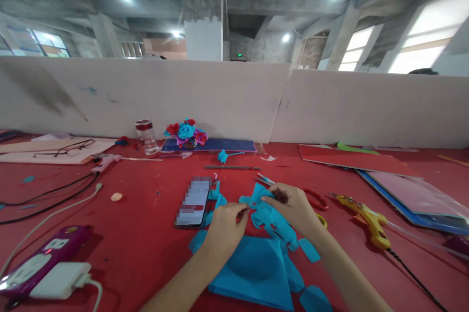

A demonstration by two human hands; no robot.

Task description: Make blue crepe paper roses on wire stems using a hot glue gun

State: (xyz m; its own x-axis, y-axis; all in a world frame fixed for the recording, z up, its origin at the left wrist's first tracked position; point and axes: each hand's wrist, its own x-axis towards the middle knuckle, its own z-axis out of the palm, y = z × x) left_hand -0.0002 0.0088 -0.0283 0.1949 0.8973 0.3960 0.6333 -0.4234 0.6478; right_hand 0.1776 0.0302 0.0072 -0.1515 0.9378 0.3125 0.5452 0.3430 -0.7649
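Observation:
My left hand (227, 226) is closed in a pinch at the edge of a small blue paper piece (246, 200). My right hand (295, 204) pinches blue paper (259, 192) just across from it, so the fingertips of both hands nearly meet. Cut blue paper scraps (273, 219) lie under and around the fingers, some curled. A larger folded blue sheet (252, 270) rests on the table below my wrists. Scissors with a red handle (318, 199) lie partly hidden behind my right hand, blades pointing away to the left.
A phone (194, 202) lies left of my hands. To the right is a yellow glue gun (366, 219) with a cord. Behind stand a paper flower arrangement (186, 133) and a glass jar (147, 138). A purple power strip (47, 253) sits front left; a white partition (205, 92) edges the table.

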